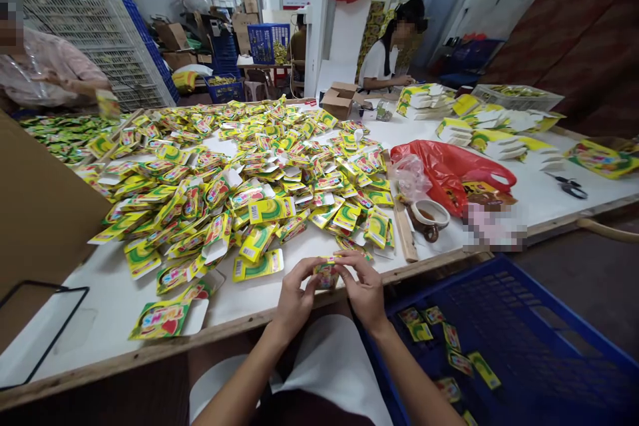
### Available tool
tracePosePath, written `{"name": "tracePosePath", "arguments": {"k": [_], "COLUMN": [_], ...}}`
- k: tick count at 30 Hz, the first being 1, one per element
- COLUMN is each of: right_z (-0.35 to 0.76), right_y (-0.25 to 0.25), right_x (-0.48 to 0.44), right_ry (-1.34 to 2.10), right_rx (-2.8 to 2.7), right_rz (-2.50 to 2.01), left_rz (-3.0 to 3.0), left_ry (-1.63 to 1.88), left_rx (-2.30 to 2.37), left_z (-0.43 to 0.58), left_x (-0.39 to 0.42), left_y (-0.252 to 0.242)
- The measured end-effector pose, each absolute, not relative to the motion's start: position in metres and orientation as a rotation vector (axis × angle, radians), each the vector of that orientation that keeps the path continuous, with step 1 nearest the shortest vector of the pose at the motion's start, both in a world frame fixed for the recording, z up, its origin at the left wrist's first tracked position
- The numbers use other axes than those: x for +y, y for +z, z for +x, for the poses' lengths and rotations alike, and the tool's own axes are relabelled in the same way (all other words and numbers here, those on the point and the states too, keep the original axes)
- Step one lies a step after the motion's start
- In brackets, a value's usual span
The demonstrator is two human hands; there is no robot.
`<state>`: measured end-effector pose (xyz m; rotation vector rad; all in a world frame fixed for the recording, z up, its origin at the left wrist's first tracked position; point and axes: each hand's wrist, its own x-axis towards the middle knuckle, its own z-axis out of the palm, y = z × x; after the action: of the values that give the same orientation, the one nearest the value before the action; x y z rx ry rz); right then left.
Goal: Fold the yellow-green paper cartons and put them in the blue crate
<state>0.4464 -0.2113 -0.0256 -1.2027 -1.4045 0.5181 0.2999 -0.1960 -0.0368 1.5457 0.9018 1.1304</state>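
Note:
Both my hands hold one small yellow and green packet (327,274) upright at the table's front edge. My left hand (298,289) grips its left side with thumb and fingers. On the right side, the fingers of my right hand (363,289) are closed at the packet's top and edge. Just beyond my hands spreads a large heap of similar packets (214,193), several with white flaps sticking out. One packet (258,265) lies flat close to my left hand.
A blue basket (539,333) with several packets sits low at the right. On the table are a wooden strip (405,233), a cup (430,213), a red bag (439,170) and scissors (569,186). A cardboard panel (44,193) stands left. Two people sit across the table.

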Motion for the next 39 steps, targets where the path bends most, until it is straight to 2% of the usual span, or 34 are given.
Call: {"name": "tracePosePath", "arguments": {"k": [5, 8, 12, 14, 18, 21, 24, 29, 33, 39], "right_z": [0.439, 0.471, 0.548, 0.567, 0.529, 0.471, 0.428, 0.405, 0.411, 0.43], "right_y": [-0.025, -0.009, 0.01, 0.012, 0.003, -0.007, -0.019, -0.04, -0.049, -0.039], "right_x": [-0.196, -0.202, -0.231, -0.243, -0.247, -0.234, -0.216, -0.195, -0.19, -0.174], "right_ry": [0.521, 0.498, 0.497, 0.498, 0.687, 0.783, 0.86, 0.91, 0.826, 0.86], "right_rx": [-1.52, -1.552, -1.752, -1.808, -1.748, -1.621, -1.486, -1.362, -1.452, -1.66], "right_rz": [-1.153, -1.248, -1.621, -1.693, -1.603, -1.467, -1.276, -1.148, -1.152, -1.128], "left_rz": [1.533, 1.779, 2.274, 2.405, 2.466, 2.341, 1.896, 1.343, 1.411, 1.623], "left_ry": [1.172, 1.136, 0.86, 0.741, 0.753, 0.893, 1.095, 1.272, 1.255, 1.122], "left_rx": [0.997, 1.161, 1.529, 1.571, 1.509, 1.454, 1.3, 1.132, 1.15, 1.131], "left_z": [0.288, 0.266, 0.23, 0.22, 0.219, 0.227, 0.239, 0.256, 0.256, 0.255], "left_x": [-0.195, -0.191, -0.174, -0.164, -0.154, -0.159, -0.171, -0.187, -0.193, -0.188], "left_y": [-0.052, -0.048, -0.044, -0.045, -0.041, -0.025, -0.012, -0.03, -0.05, -0.041]}}
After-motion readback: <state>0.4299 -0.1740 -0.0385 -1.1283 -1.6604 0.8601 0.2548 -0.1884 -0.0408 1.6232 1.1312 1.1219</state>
